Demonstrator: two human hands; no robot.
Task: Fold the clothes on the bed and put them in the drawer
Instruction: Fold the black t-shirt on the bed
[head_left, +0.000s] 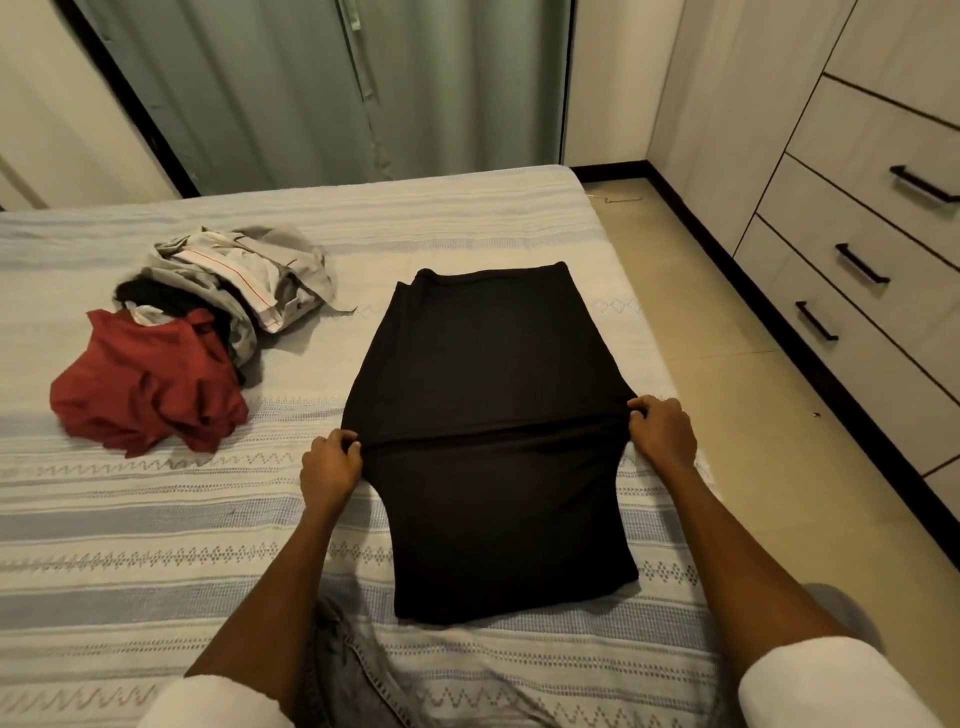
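Note:
A black garment (488, 374) lies flat on the striped bed (130, 545), folded into a long narrow shape running away from me. My left hand (330, 465) pinches its left edge at the middle. On the opposite edge, my right hand (662, 434) pinches the cloth at the same height. A crease runs across the cloth between the two hands. To the left sits a heap of unfolded clothes: a red garment (145, 384) in front and grey and white pieces (244, 270) behind it. The drawers (857, 270) with black handles stand shut on the right.
A strip of tiled floor (727, 338) separates the bed from the drawer unit. Green curtains (322, 88) hang behind the bed. A grey denim piece (348, 670) lies at the near edge between my arms.

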